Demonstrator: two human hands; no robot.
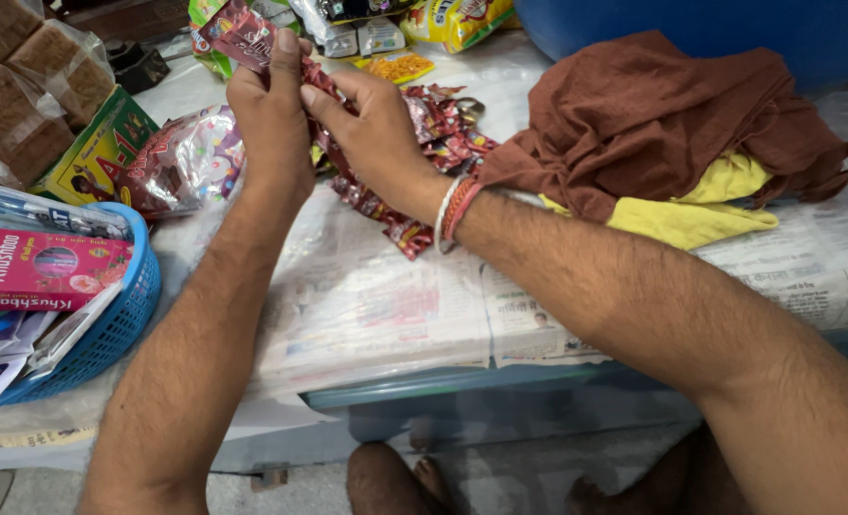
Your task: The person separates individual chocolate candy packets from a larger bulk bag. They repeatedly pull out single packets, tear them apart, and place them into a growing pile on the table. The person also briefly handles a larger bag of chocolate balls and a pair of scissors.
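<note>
Both your hands grip the strip of dark red sachets (252,33) — your left hand (271,119) pinches its upper end, your right hand (371,133) closes on it just below. The strip's long axis runs diagonally, trailing down past your right wrist onto the bench (376,305), left of the brown cloth (653,114).

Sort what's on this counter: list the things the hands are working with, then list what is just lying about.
In hand:
- strip of dark red sachets, held by left hand and right hand
- heap of the same sachets

Lying about:
- brown cloth
- yellow cloth
- blue basket
- wrapped bread loaves
- newspaper
</note>
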